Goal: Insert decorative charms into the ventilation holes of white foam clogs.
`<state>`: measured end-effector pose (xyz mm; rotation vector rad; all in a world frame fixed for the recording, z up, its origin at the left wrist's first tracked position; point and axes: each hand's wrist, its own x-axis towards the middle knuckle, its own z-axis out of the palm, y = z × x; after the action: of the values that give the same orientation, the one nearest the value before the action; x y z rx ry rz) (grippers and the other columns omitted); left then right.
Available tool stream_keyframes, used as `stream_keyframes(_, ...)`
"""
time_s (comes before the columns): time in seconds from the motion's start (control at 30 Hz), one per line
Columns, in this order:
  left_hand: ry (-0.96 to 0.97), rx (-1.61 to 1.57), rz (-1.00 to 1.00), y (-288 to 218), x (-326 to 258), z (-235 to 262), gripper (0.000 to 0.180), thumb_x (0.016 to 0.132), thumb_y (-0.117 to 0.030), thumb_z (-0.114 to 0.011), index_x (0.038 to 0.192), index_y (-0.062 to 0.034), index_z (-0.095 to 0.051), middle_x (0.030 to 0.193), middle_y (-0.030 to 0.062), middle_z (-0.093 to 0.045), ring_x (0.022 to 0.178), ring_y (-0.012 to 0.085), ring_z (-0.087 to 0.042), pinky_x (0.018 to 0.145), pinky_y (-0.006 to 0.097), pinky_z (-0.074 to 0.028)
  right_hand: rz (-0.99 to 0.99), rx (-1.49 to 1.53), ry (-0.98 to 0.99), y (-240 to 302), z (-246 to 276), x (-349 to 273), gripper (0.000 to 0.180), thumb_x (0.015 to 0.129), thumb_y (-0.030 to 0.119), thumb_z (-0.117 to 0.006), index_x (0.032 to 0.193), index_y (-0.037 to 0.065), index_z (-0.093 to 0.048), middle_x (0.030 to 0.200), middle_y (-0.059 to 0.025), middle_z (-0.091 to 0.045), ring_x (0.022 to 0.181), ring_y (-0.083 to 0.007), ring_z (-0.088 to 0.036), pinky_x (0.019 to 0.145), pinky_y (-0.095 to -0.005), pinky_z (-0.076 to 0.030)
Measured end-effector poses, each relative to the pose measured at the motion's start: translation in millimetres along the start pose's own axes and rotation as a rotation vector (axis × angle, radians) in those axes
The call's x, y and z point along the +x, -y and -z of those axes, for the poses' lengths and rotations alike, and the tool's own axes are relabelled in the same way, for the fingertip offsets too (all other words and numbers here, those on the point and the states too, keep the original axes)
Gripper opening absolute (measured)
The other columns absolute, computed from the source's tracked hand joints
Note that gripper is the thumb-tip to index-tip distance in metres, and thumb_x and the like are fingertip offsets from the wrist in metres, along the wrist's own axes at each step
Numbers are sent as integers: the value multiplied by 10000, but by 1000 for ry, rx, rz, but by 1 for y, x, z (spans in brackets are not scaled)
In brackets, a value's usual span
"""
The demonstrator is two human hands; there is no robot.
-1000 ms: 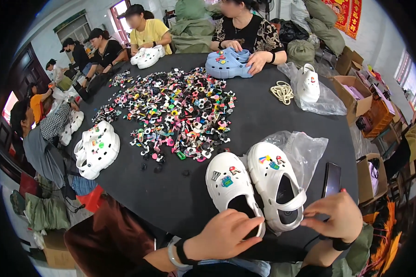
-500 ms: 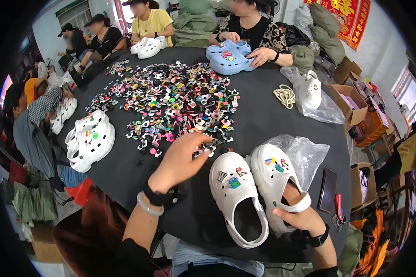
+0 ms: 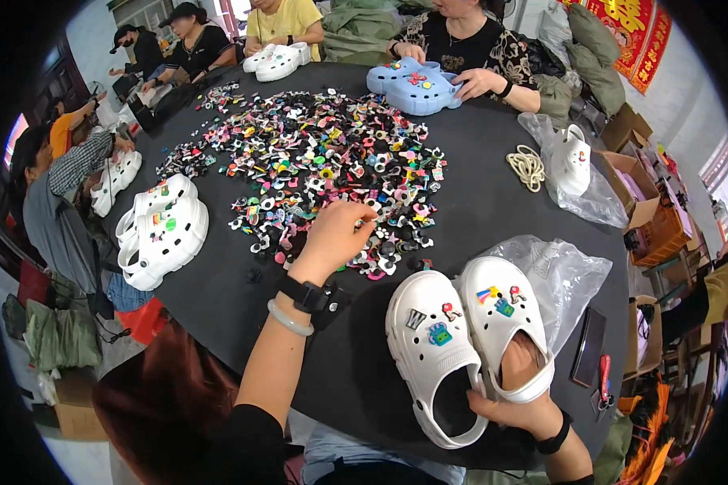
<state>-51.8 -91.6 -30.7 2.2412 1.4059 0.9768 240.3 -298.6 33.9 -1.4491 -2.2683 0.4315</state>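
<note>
While a co-worker in a checked sleeve (image 3: 93, 153) sits at far left beside a white shoe (image 3: 117, 183), a pair of white clogs (image 3: 170, 234) rests closer in on the black desk (image 3: 348, 356), charms on the uppers. Far edge, past these: another white pair (image 3: 277, 62), near a yellow-shirted co-worker (image 3: 287, 23).

Mid-desk: broad heap of loose, many-coloured charms (image 3: 323, 153). Left hand (image 3: 332, 234) over its near edge, fingers bent, index reaching right; cannot tell whether they pinch a charm. Black band (image 3: 303, 294) and pale bangle (image 3: 289, 320) at that wrist.

Beyond, a co-worker's hands on blue clogs (image 3: 416, 90).

Right of the heap, near edge: two white clogs side by side, toes away from the wearer. Left clog (image 3: 416, 368) and right clog (image 3: 481, 283) both carry small charms. Right hand (image 3: 530, 404) reaches into the right clog; thumb outside, at the left clog's rim; other fingers partly hidden, grip unclear.

Farther right: coiled cord (image 3: 526, 168), clear plastic bag (image 3: 570, 279), dark phone (image 3: 589, 346), red key fob (image 3: 604, 370).
</note>
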Motion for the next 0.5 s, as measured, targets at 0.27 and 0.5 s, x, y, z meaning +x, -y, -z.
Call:
stream_keyframes(0.27, 53, 214, -58, 8, -2, -26, 259, 740, -268, -762, 946, -118, -717, 899, 12, -623, 992, 226, -535, 873, 388, -358, -24, 123, -25, -14, -6, -5, 629, 577, 192, -734, 1121, -56, -538, 1030, -250, -566, 975, -441, -533, 911, -502, -377)
stream_keyframes(0.5, 44, 111, -2, 14, 1, -32, 243, 727, -211, -767, 953, -129, -732, 940, 29, -677, 1002, 224, -571, 897, 380, -369, -32, 179, -62, -10, -1, -8, 611, 570, 106, -716, 1148, -18, -563, 1045, -240, -593, 993, -441, -546, 899, -484, -402)
